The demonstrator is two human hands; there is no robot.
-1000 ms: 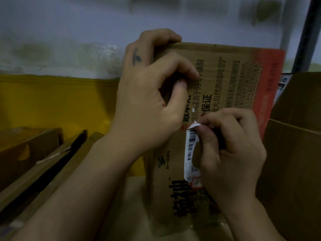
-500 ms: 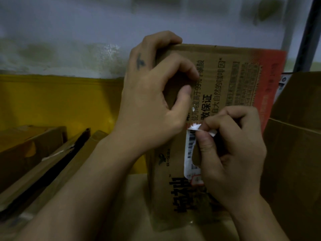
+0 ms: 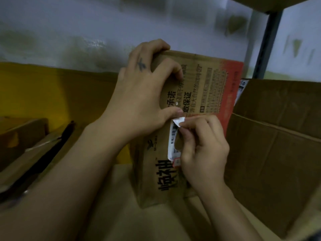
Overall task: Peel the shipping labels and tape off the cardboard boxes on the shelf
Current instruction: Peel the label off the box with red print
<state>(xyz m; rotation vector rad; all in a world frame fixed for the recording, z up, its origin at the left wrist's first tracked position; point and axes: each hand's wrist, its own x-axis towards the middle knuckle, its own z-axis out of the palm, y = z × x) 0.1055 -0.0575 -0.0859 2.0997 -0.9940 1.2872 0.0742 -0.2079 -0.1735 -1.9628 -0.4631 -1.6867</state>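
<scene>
A printed cardboard box with black lettering and a red edge stands upright on the shelf. My left hand grips its top left corner, thumb pressed on the front face. A white shipping label with a barcode sticks to the box front; its top corner is lifted and curled. My right hand pinches that lifted corner between thumb and forefinger and hides most of the label.
A large plain cardboard box stands close on the right. Flattened cardboard lies at the left. A yellow panel and a white wall are behind. A dark shelf post rises at the upper right.
The label's top corner has come further off the box under my right hand. My left thumb has slid down beside the label's top. The view has shifted a little.
</scene>
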